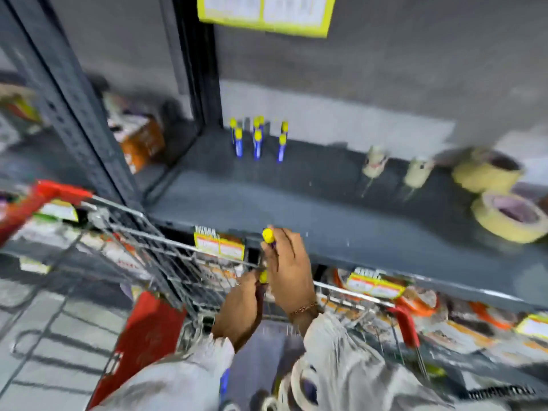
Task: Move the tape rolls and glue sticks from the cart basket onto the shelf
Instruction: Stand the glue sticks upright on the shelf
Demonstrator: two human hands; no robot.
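Observation:
My right hand [289, 271] is raised over the cart basket rim [184, 247], shut on a blue glue stick with a yellow cap [268, 235]. Just below it, my left hand [240, 310] grips another glue stick; only its yellow cap [263, 276] shows. On the dark shelf [296, 209], several blue glue sticks [257, 140] stand upright at the back left. Yellow tape rolls [510, 216] lie at the shelf's right end, with two small pale rolls [375, 164] beside them. More tape rolls [305, 387] lie in the basket below my sleeves.
A dark perforated upright post [89, 120] stands left of the shelf. Yellow price tags [219, 244] hang on the shelf's front edge. Packaged goods [415, 304] fill the shelf below. The cart has red handles [406, 324] and a red panel [145, 336].

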